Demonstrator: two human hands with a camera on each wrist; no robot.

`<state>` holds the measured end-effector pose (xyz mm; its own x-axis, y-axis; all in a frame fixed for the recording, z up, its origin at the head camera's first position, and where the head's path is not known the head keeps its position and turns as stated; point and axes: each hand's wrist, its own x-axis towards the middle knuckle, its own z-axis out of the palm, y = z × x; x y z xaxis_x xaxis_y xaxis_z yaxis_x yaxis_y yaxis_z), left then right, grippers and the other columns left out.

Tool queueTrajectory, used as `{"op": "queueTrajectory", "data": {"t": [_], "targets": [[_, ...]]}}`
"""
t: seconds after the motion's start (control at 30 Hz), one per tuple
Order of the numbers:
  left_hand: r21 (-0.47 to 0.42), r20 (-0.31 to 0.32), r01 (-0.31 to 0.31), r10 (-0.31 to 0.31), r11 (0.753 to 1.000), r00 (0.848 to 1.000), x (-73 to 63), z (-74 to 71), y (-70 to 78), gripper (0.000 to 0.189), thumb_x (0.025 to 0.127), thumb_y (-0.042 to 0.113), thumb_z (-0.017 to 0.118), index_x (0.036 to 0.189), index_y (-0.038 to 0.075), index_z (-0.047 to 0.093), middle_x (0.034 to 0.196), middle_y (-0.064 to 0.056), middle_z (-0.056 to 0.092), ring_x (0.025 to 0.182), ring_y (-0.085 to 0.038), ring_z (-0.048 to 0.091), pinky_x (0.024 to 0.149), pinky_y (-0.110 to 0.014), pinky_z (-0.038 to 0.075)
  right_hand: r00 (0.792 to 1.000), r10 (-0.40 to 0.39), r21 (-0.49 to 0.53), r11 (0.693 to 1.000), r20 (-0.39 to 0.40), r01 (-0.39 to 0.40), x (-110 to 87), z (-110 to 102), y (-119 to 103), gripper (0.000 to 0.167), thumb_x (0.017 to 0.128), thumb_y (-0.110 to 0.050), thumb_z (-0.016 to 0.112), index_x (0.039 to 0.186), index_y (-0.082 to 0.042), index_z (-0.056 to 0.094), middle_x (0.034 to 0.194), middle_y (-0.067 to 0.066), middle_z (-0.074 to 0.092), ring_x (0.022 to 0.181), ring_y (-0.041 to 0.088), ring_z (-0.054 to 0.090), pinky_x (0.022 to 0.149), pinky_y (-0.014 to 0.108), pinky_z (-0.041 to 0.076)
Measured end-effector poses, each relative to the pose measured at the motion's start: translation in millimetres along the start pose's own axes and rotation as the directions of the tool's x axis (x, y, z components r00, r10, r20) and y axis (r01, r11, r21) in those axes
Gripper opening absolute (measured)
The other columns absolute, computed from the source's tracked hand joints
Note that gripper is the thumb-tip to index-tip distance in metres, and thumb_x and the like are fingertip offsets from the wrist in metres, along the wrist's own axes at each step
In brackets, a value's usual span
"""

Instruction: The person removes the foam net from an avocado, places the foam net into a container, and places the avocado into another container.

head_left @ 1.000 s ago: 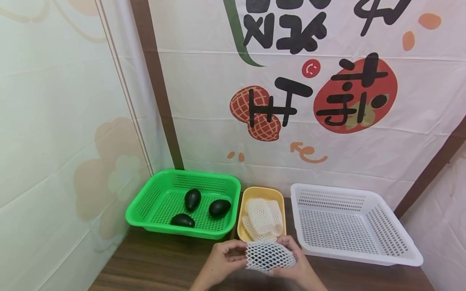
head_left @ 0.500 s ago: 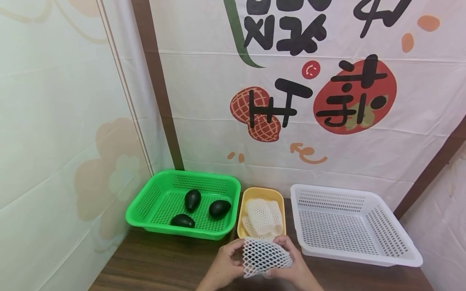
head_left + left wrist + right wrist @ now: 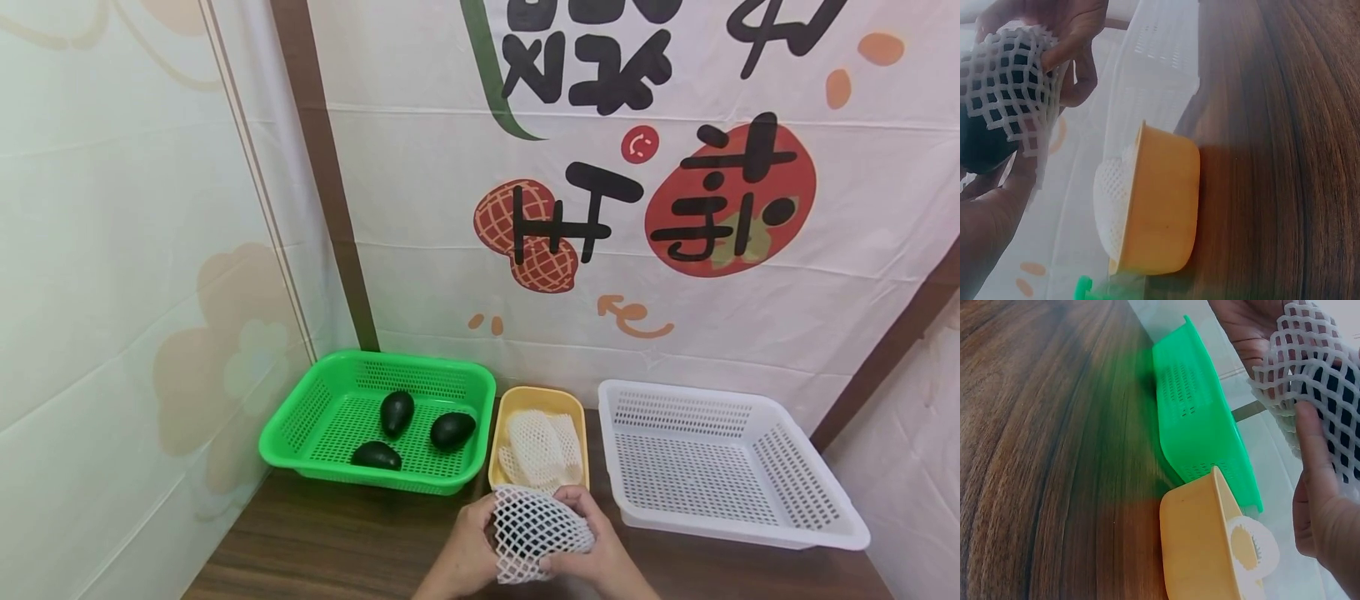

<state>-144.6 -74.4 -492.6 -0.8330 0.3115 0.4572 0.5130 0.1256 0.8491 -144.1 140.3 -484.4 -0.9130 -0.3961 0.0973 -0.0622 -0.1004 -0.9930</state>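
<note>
In the head view both hands are low at the front middle, around a white foam net [image 3: 536, 529] drawn over a dark avocado. My left hand [image 3: 467, 546] holds the net's wide, open end. With curled fingers and thumb my right hand [image 3: 596, 546] grips the other end, round the covered avocado. From the left wrist, the avocado [image 3: 982, 147] shows a bare dark end beyond the net's edge. The right wrist view has my right thumb [image 3: 1313, 440] lying along the mesh. The left fingertips are partly hidden behind the net.
Behind the hands a yellow tub [image 3: 497, 467] holds several foam nets [image 3: 536, 446]. To its left, a green basket [image 3: 300, 462] contains three avocados [image 3: 452, 431]. A white basket [image 3: 720, 523] stands at right on the wooden table [image 3: 300, 550], with a printed cloth [image 3: 420, 275] behind.
Both hands have shifted slightly left with the net and avocado. The net's open end has turned and spread wider at the left hand. Baskets and tub have not moved.
</note>
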Motion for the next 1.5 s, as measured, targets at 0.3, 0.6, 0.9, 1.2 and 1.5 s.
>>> {"op": "queueTrajectory", "data": {"t": [0.3, 0.6, 0.9, 1.2, 1.5], "targets": [[-0.107, 0.03, 0.002, 0.001, 0.994, 1.0, 0.6, -4.6, -1.6, 0.039, 0.074, 0.005, 0.084, 0.108, 0.011, 0.064, 0.099, -0.002, 0.067, 0.089, -0.012, 0.064, 0.074, -0.031, 0.058, 1.0, 0.01, 0.032, 0.999, 0.017, -0.01, 0.1, -2.9, -2.2, 0.06, 0.074, 0.005, 0.077, 0.124, 0.004, 0.043, 0.119, 0.018, 0.047, 0.1, 0.025, 0.054, 0.083, 0.031, 0.053], [-0.242, 0.098, 0.145, -0.124, 0.959, 0.987, -2.0, -14.2, -1.4, 0.052, 0.073, -0.002, 0.082, 0.119, 0.005, 0.061, 0.108, -0.011, 0.063, 0.098, -0.021, 0.064, 0.077, -0.034, 0.058, 1.0, -0.008, 0.03, 1.0, 0.025, 0.008, -1.8, -9.3, -1.0, 0.048, 0.077, 0.004, 0.076, 0.114, 0.006, 0.046, 0.109, 0.016, 0.049, 0.094, 0.021, 0.056, 0.078, 0.03, 0.054], [-0.221, 0.075, 0.168, -0.155, 0.961, 0.985, -5.0, -24.4, 2.1, 0.055, 0.07, -0.008, 0.08, 0.121, 0.002, 0.06, 0.109, -0.016, 0.062, 0.095, -0.02, 0.064, 0.073, -0.035, 0.059, 0.998, -0.037, 0.009, 0.999, 0.042, 0.037, -3.2, -18.7, -0.5, 0.043, 0.082, 0.004, 0.072, 0.115, 0.007, 0.046, 0.11, 0.016, 0.051, 0.096, 0.02, 0.057, 0.079, 0.029, 0.054], [-0.235, 0.088, 0.2, -0.184, 0.951, 0.979, -6.7, -31.9, 2.1, 0.057, 0.07, -0.01, 0.078, 0.123, 0.0, 0.058, 0.11, -0.016, 0.061, 0.094, -0.021, 0.065, 0.074, -0.034, 0.059, 0.953, -0.303, 0.018, 0.953, 0.031, 0.302, -2.6, -28.7, -0.3, 0.033, 0.08, 0.015, 0.067, 0.107, 0.01, 0.049, 0.109, 0.008, 0.057, 0.091, 0.014, 0.058, 0.074, 0.025, 0.055], [-0.248, 0.115, 0.213, -0.19, 0.945, 0.975, -6.9, -34.2, 3.2, 0.059, 0.07, -0.009, 0.078, 0.125, 0.0, 0.057, 0.11, -0.016, 0.06, 0.093, -0.02, 0.065, 0.072, -0.035, 0.059, 0.933, -0.355, 0.018, 0.935, 0.058, 0.355, 1.0, -24.1, 0.2, 0.027, 0.077, 0.022, 0.063, 0.095, 0.006, 0.048, 0.099, 0.004, 0.055, 0.085, 0.011, 0.057, 0.063, 0.023, 0.055]]}}
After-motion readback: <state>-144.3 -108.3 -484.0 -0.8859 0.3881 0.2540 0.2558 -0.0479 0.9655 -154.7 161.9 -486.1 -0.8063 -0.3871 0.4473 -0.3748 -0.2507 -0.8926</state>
